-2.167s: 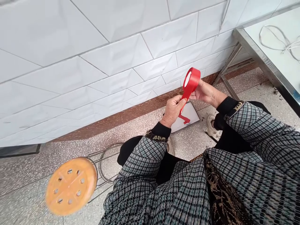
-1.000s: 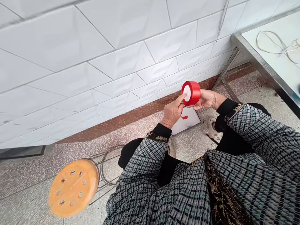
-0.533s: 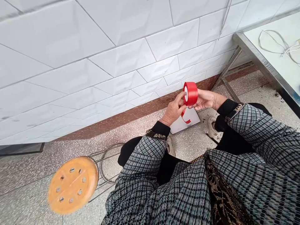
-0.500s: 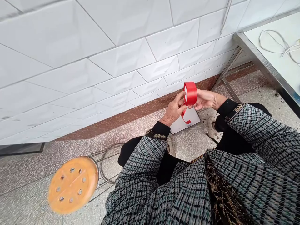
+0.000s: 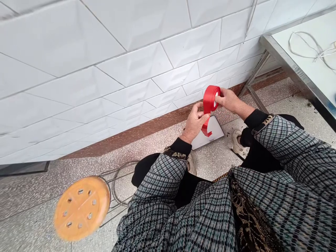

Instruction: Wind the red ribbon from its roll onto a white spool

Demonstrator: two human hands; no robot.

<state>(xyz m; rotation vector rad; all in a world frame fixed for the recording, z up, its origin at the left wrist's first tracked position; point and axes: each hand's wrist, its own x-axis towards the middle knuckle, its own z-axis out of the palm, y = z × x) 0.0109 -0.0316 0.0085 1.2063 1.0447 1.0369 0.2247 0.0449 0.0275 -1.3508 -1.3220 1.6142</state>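
A roll of red ribbon [image 5: 209, 97] with a white core is up in front of me, near the wall. My right hand [image 5: 229, 100] grips it from the right, thumb at the core and the other fingers behind the roll. The loose ribbon end [image 5: 206, 130] runs down from the roll and curls at its tip. My left hand [image 5: 194, 120] pinches this strip between thumb and fingers, just below and left of the roll. Beneath the hands, a white box or board [image 5: 214, 132] lies on the floor between my feet.
An orange round stool [image 5: 82, 208] with a wire frame stands at the lower left. At the right is a metal-framed table [image 5: 283, 52] with a white cable [image 5: 304, 56] on it. A white tiled wall [image 5: 136, 66] rises ahead, above speckled flooring [image 5: 210, 162].
The roll has turned so its white core now faces right. My right hand has shifted its thumb onto the core, while my left hand has moved from the roll to the ribbon strip.
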